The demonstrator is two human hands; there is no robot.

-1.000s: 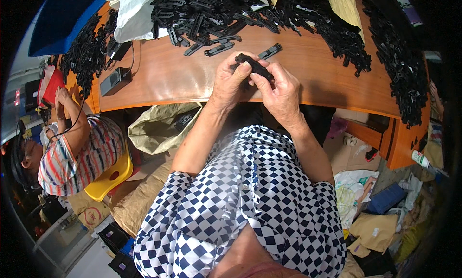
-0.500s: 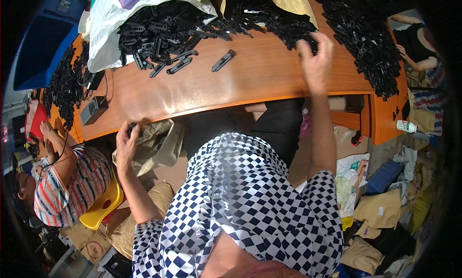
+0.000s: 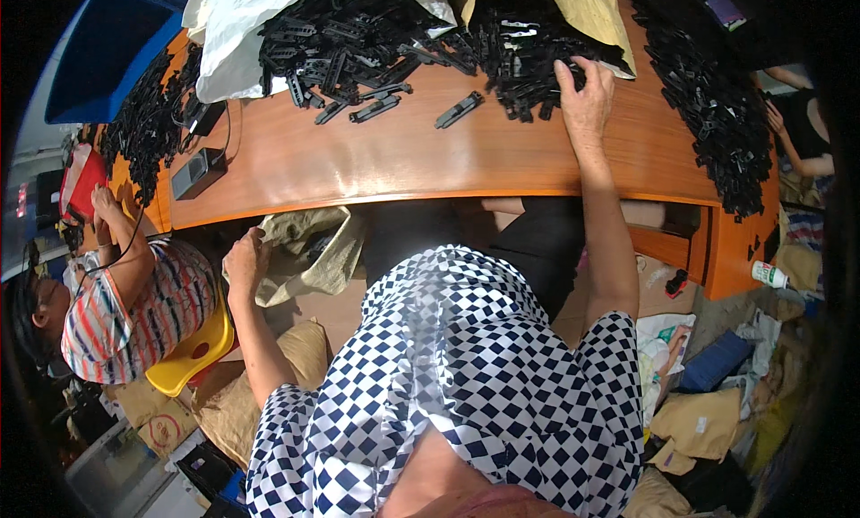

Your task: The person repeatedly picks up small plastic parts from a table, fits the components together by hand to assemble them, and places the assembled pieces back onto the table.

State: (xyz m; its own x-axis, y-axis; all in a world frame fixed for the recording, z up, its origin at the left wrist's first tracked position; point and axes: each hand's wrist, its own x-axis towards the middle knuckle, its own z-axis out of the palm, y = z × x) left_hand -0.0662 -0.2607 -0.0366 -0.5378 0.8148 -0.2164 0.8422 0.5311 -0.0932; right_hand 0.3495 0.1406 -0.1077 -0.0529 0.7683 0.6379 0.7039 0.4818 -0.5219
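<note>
My right hand (image 3: 584, 95) reaches across the curved wooden table (image 3: 502, 155) and lies on the edge of a big pile of black plastic parts (image 3: 528, 56), fingers spread over them. My left hand (image 3: 244, 260) is down below the table's edge at the rim of an olive sack (image 3: 313, 249), fingers curled on the cloth. Three loose black parts (image 3: 459, 109) lie on the bare wood just left of my right hand. My chequered shirt fills the lower middle of the view.
A person in a striped shirt (image 3: 125, 294) sits at the left on a yellow stool (image 3: 193, 352). Another person's arm (image 3: 793, 128) shows at the right. More black parts (image 3: 717, 106) heap the right end. A black device with cable (image 3: 197, 173), white bag (image 3: 228, 43) and blue bin (image 3: 98, 52) lie left.
Both hands held a black part together over the table a second ago. They have since split: the left dropped to the sack and closed on it, the right reached to the pile.
</note>
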